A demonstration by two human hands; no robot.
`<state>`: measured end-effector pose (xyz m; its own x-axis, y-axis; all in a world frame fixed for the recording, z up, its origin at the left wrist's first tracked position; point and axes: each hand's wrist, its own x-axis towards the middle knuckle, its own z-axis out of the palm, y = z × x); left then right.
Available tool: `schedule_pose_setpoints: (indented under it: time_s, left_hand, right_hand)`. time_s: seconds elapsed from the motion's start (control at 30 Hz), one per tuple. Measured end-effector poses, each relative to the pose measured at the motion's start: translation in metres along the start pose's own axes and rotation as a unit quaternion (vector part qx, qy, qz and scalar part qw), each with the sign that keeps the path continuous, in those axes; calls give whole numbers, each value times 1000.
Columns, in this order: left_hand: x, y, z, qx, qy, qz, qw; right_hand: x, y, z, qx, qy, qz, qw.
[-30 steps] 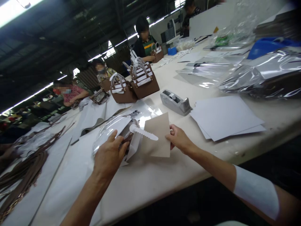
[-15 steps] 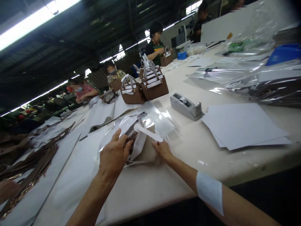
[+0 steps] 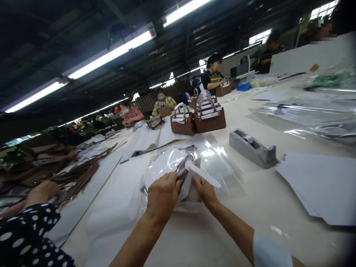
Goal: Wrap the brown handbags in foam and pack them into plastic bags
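Observation:
In front of me lies a beige handbag (image 3: pixel 194 193), partly covered by white paper and clear plastic. A white strip with a wavy edge (image 3: pixel 204 175) sticks out across its top. My left hand (image 3: pixel 164 191) is closed on the bag's left side, its thumb near a dark brown part and the plastic. My right hand (image 3: pixel 205 190) pinches the bag's right upper edge, fingers curled below the white strip. Clear plastic sheets (image 3: pixel 215 159) lie behind the bag. Both hands partly hide the bag.
A grey tape dispenser (image 3: pixel 251 148) stands right of the plastic, near white paper sheets (image 3: pixel 319 189). Brown handbags (image 3: pixel 210 118) stand farther back. At left, a co-worker's hand (image 3: pixel 46 191) is by brown straps (image 3: pixel 83 178). Other people sit along the table.
The view has turned left and up, so everything sits farther right and lower. Both hands keep their hold on the bag. More of the co-worker's dotted sleeve shows at left.

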<state>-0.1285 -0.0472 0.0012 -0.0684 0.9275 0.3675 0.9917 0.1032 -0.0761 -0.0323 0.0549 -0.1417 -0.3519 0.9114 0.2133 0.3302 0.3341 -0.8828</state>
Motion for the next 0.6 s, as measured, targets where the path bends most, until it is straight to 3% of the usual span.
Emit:
schedule_pose_setpoints:
  time_s: [0.13, 0.27, 0.37, 0.6]
  left_hand:
    - [29, -25, -39, -95, 23, -95, 991]
    - [52, -41, -66, -180, 20, -121, 976]
    - [45, -42, -63, -229, 15, -127, 965]
    - [-10, -60, -39, -333, -6, -194, 923]
  right_hand:
    - [34, -46, -32, -64, 44, 26, 997]
    - [64, -97, -74, -111, 7, -19, 994]
    - [69, -114, -88, -161, -26, -52, 985]
    - [54, -105, -82, -259, -70, -92, 959]
